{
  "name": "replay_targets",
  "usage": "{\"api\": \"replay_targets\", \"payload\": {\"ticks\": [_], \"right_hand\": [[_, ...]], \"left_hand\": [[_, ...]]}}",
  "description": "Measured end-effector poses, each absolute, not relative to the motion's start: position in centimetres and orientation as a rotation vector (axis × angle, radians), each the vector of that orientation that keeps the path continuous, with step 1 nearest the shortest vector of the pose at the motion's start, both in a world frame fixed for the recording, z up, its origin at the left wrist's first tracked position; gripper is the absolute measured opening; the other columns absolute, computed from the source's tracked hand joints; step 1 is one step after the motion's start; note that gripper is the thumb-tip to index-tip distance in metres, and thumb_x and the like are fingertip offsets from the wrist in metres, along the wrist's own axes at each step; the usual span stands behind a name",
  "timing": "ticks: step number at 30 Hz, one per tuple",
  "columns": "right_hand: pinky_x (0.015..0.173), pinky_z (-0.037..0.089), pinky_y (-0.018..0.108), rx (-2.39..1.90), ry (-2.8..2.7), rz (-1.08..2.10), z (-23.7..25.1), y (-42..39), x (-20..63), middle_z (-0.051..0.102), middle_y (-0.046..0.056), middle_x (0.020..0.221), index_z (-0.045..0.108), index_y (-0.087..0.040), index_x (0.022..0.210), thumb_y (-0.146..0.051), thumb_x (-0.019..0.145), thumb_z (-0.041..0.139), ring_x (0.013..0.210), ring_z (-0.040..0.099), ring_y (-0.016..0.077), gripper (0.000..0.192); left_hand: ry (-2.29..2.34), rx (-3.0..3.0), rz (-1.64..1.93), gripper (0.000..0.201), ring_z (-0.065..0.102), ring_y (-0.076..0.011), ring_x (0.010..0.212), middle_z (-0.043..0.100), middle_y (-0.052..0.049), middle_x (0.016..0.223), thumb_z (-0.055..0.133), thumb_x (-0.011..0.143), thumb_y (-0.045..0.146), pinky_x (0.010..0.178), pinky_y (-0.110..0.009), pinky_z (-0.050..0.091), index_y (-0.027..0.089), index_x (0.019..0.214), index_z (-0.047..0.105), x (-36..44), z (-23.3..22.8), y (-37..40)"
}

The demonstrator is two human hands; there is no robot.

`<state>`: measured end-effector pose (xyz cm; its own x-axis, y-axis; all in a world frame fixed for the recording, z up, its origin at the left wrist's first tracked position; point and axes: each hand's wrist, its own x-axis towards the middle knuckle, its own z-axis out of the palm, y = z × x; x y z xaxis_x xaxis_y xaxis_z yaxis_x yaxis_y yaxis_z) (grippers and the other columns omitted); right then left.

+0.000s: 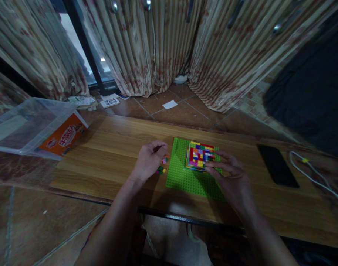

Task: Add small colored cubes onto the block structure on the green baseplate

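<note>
While our two hands work above one wooden table (102,159), we have a single block of bricks (199,154) standing on the one green baseplate (178,177), right of its middle. Our left hand (151,157) is curled over the wood just left of the plate, thumb and forefinger drawn close; we cannot tell whether they pinch anything. Our right hand (228,175) reaches over the block's right side, thumb and forefinger nearly together at its near corner, the other fingers fanned out; whether a brick sits between them, we cannot tell.

Beside our left hand lie a few loose bricks (160,169), green, yellow and pink among them, too small for us to count. The plate is studded and flat-edged, the block low and boxy, its top a patchwork of colours. To the right we have one smooth black phone (278,165) and one looped white cable (324,188). At the left end stands one clear plastic bin (10,150) with an orange label (65,136); its contents are too blurred to tell.
</note>
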<state>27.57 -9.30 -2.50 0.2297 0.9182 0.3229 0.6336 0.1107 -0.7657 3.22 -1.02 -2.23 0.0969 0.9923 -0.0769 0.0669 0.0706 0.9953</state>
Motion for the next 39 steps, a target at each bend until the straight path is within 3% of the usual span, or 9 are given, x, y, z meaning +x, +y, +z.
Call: {"api": "replay_targets", "payload": {"ticks": [15, 21, 39], "right_hand": [[0.102, 0.042, 0.049, -1.601, -1.227, 0.602, -3.1, -8.9, 27.0, 0.063, 0.007, 0.117, 0.077, -0.025, 0.076, -0.038, 0.070, 0.078, 0.116, 0.059, 0.0266, 0.014], [0.099, 0.044, 0.048, -1.635, -1.289, 0.521, -3.1, -9.0, 26.9, 0.063, 0.007, 0.117, 0.077, -0.025, 0.075, -0.039, 0.073, 0.075, 0.111, 0.060, 0.0258, 0.014], [0.093, 0.049, 0.040, -1.615, -1.364, 0.411, -2.7, -9.2, 25.9, 0.062, 0.006, 0.114, 0.077, -0.025, 0.077, -0.035, 0.080, 0.070, 0.107, 0.062, 0.0221, 0.012]], "left_hand": [[1.206, 1.264, 1.038, 0.021, 0.063, -0.0123, 0.061, 0.068, -0.001, 0.073, 0.064, 0.079, 0.035, 0.058, -0.023, 0.049, 0.016, 0.087, 0.070, 3.2, -2.2, -1.1], [1.217, 1.253, 0.993, 0.019, 0.058, -0.0109, 0.052, 0.062, 0.002, 0.062, 0.061, 0.079, 0.034, 0.052, -0.021, 0.045, 0.016, 0.084, 0.068, 3.6, -1.5, -1.5], [1.229, 1.332, 0.960, 0.021, 0.057, -0.0107, 0.056, 0.062, 0.002, 0.066, 0.060, 0.081, 0.035, 0.054, -0.021, 0.045, 0.017, 0.085, 0.069, 3.6, -1.6, -1.5]]}}
